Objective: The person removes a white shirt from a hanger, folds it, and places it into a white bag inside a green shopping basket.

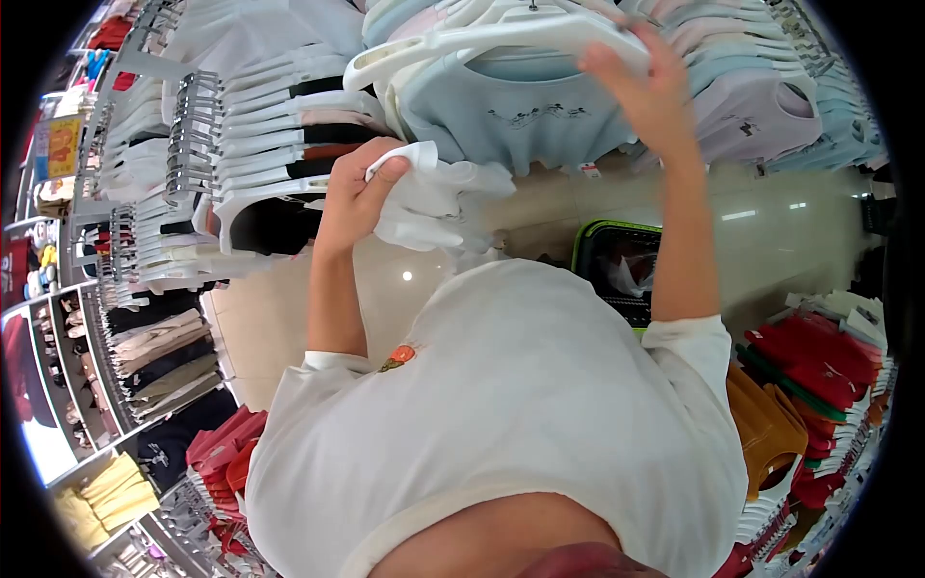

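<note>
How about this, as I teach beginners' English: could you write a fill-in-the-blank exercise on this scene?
1. The left hand grips a bunched garment coloured ____.
2. The blurred hand at the end of a white hanger is the person's ____ one.
3. The printed shirt hanging ahead, between the hands, is pale ____.
4. The black basket on the floor has a bright ____ rim.

Missing words: white; right; blue; green.

2 arms (332, 299) extended forward | left hand (361, 191) pinched | right hand (647, 85) farther forward, fingers half-curled, blurred
</note>
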Demonstrator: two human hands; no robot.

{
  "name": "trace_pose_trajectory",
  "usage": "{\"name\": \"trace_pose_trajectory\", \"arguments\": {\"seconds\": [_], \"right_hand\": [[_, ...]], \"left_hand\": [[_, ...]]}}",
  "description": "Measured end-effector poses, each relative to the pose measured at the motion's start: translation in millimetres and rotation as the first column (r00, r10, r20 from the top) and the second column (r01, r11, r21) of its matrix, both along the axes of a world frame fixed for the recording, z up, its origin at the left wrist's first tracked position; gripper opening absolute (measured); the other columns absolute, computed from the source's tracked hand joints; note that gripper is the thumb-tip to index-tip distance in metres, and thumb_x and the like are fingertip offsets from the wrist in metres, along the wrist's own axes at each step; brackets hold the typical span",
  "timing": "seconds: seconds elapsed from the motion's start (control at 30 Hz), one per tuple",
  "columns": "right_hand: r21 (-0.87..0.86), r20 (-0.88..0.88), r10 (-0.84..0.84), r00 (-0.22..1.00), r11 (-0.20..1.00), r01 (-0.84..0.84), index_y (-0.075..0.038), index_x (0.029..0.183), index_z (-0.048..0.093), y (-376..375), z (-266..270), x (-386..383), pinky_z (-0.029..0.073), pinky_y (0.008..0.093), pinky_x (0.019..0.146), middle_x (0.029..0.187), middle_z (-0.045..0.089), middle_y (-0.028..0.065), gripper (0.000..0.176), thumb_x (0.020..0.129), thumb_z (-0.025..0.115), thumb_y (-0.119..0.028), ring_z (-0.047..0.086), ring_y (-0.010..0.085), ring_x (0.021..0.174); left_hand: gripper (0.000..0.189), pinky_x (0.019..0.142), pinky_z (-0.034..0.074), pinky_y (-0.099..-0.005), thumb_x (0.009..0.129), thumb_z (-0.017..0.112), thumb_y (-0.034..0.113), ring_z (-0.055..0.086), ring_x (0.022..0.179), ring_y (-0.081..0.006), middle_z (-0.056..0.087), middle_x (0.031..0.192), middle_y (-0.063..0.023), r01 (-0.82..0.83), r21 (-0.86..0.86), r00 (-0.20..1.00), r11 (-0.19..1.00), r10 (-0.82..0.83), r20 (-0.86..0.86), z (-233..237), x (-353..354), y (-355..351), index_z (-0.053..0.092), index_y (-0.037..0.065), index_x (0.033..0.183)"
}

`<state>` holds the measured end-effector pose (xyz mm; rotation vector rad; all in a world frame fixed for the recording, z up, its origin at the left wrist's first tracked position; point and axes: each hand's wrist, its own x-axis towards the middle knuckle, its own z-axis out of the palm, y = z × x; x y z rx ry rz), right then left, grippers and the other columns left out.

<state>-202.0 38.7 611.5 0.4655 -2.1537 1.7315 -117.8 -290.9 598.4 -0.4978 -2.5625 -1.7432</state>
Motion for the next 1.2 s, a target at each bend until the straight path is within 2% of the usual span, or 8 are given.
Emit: {"name": "trace_pose_trajectory", "arguments": {"seconds": [0.03, 0.23, 0.3, 0.37, 0.63, 0.83, 1.03, 1.2], "right_hand": [[-0.129, 0.064, 0.023, 0.998, 0.992, -0.014, 0.0, 0.115, 0.058, 4.7, 1.0, 11.4, 0.047, 0.0247, 0.065, 0.089, 0.07, 0.0081, 0.033, 0.096, 0.067, -0.026, 0.061, 0.0098, 0.074], [-0.363, 0.188, -0.058, 0.981, 0.923, 0.124, 0.0, 0.115, 0.056, 60.2, -89.7, 92.1, 0.045, 0.0229, 0.064, 0.084, 0.067, 0.0092, 0.036, 0.095, 0.069, -0.027, 0.056, 0.009, 0.069], [-0.333, 0.231, 0.044, 0.972, 0.942, 0.037, -0.001, 0.11, 0.058, 66.9, -108.3, 111.4, 0.047, 0.0227, 0.07, 0.092, 0.069, 0.0078, 0.031, 0.095, 0.069, -0.026, 0.064, 0.0119, 0.08], [-0.416, 0.316, 0.035, 0.948, 0.903, 0.105, 0.001, 0.109, 0.057, 52.1, -124.1, 120.6, 0.049, 0.0245, 0.076, 0.094, 0.069, 0.0079, 0.035, 0.094, 0.071, -0.028, 0.064, 0.0129, 0.082], [-0.425, 0.257, -0.058, 0.965, 0.889, 0.167, 0.001, 0.11, 0.056, 32.6, -131.9, 123.9, 0.047, 0.0224, 0.066, 0.088, 0.068, 0.0107, 0.041, 0.092, 0.072, -0.033, 0.057, 0.0095, 0.07], [-0.397, 0.213, -0.065, 0.975, 0.906, 0.147, 0.001, 0.107, 0.057, 28.3, -135.1, 129.5, 0.045, 0.0202, 0.067, 0.088, 0.071, 0.01, 0.043, 0.091, 0.074, -0.035, 0.06, 0.0091, 0.077], [-0.384, 0.236, -0.085, 0.968, 0.907, 0.174, 0.0, 0.108, 0.057, 2.2, -135.6, 137.5, 0.042, 0.0194, 0.063, 0.088, 0.071, 0.0088, 0.042, 0.092, 0.074, -0.035, 0.052, 0.0043, 0.071], [-0.49, 0.249, -0.016, 0.968, 0.86, 0.14, 0.0, 0.111, 0.057, 6.2, -144.8, 141.1, 0.043, 0.0196, 0.064, 0.088, 0.071, 0.0096, 0.045, 0.091, 0.074, -0.036, 0.055, 0.0058, 0.073]], "left_hand": [[0.025, 0.074, 0.041, -0.0232, 0.1, 0.061, 0.023, 0.049, 0.079, -0.0093, 0.059, 0.085, 0.0002, -0.016, -0.005, 1.0, 1.0, 0.016, -0.009, 3.0, 0.1, -2.0, 0.066, -0.002, 0.101], [0.024, 0.076, 0.043, -0.0242, 0.1, 0.061, 0.021, 0.053, 0.082, -0.0107, 0.063, 0.09, -0.0019, -0.045, -0.013, 0.999, 0.999, 0.045, -0.028, 16.8, -4.7, -11.2, 0.067, -0.002, 0.103], [0.023, 0.076, 0.044, -0.0245, 0.1, 0.061, 0.02, 0.053, 0.081, -0.0114, 0.063, 0.089, -0.0022, -0.018, 0.002, 0.999, 1.0, 0.018, -0.037, 17.9, -9.2, -10.4, 0.067, -0.002, 0.103], [0.019, 0.074, 0.045, -0.0253, 0.097, 0.064, 0.016, 0.055, 0.079, -0.0138, 0.065, 0.088, -0.0044, -0.006, -0.015, 0.995, 1.0, 0.004, -0.098, 21.2, -13.1, -5.9, 0.067, -0.003, 0.101], [0.012, 0.069, 0.047, -0.028, 0.09, 0.07, 0.008, 0.059, 0.076, -0.0199, 0.067, 0.087, -0.0085, 0.041, -0.24, 0.958, 0.97, -0.106, -0.265, 39.9, -28.7, 2.0, 0.072, 0.0, 0.098], [0.015, 0.067, 0.046, -0.0277, 0.091, 0.068, 0.01, 0.058, 0.073, -0.0197, 0.066, 0.082, -0.008, 0.102, -0.269, 0.931, 0.958, -0.188, -0.314, 45.3, -35.1, 4.5, 0.073, 0.002, 0.102], [0.014, 0.064, 0.046, -0.0275, 0.091, 0.068, 0.01, 0.058, 0.068, -0.019, 0.065, 0.077, -0.008, -0.016, -0.358, 0.937, 0.934, -0.11, -0.331, 52.8, -31.2, 19.1, 0.074, 0.002, 0.1], [0.013, 0.064, 0.047, -0.0276, 0.091, 0.068, 0.01, 0.06, 0.068, -0.0187, 0.067, 0.078, -0.0095, -0.077, -0.278, 0.945, 0.958, -0.019, -0.327, 53.4, -35.0, 19.1, 0.074, 0.0, 0.098]]}}
